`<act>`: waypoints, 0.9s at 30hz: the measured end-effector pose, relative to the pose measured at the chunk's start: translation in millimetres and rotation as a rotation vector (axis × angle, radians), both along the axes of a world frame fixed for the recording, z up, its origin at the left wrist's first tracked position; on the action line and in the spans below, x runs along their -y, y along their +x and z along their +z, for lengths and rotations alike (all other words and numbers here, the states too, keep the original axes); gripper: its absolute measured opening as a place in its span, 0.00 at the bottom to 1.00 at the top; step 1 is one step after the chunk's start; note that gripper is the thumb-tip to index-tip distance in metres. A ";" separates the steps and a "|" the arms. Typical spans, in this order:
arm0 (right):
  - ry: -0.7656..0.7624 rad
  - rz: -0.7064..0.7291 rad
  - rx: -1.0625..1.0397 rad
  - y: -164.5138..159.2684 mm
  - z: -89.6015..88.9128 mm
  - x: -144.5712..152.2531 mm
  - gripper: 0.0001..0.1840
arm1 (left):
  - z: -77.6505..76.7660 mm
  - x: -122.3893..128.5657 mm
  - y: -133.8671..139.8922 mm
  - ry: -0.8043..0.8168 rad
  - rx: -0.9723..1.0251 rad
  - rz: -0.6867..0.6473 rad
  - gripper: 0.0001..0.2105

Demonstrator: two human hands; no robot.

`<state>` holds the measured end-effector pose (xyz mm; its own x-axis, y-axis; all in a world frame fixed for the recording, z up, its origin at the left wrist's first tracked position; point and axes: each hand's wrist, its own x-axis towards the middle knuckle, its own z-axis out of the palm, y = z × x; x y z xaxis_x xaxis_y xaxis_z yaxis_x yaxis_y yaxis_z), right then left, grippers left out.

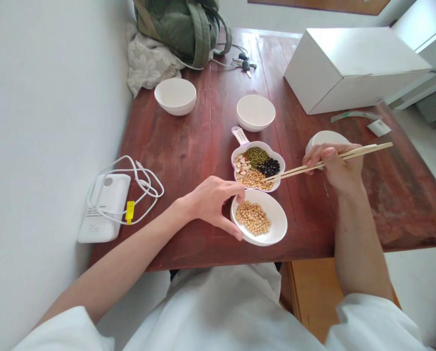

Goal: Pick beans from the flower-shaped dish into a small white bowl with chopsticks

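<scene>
My left hand [221, 202] grips the rim of a white bowl [278, 222] near the table's front edge, thumb and fingers at its left side. Soybeans [253, 218] lie in that bowl. Just beyond it is a white and purple dish with a handle [240, 135], holding peanuts [242, 165], green mung beans [256, 157], black beans [269, 167] and more soybeans [252, 179] in separate sections. My right hand [333, 163] is closed around a pair of wooden chopsticks [302, 169]. Their tips reach into the dish's soybean section; whether they pinch a bean is too small to tell.
Two white bowls [176, 96] [256, 113] stand farther back, and another bowl [326, 138] sits partly behind my right hand. At left lies a white power bank [106, 209] with a cable. A green bag [181, 29], keys [245, 63] and a large white box [349, 68] occupy the back.
</scene>
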<state>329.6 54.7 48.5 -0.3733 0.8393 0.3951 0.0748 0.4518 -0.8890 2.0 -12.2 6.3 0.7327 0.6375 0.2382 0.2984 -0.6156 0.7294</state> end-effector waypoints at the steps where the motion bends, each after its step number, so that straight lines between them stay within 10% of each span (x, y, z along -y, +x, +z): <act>1: -0.005 0.002 0.011 -0.4 0.3 0.4 0.27 | 0.4 0.1 -0.1 0.003 -0.002 0.002 0.36; 27: -0.193 -0.049 -0.295 -12.4 -21.1 -4.3 0.27 | 0.8 1.6 -0.8 0.009 -0.003 0.010 0.36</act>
<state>317.2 59.0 27.3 -0.2239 0.9233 0.3122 -0.1807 0.2755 -0.9442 1.2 -13.8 7.1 0.7270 0.6426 0.2418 0.3072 -0.6194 0.7225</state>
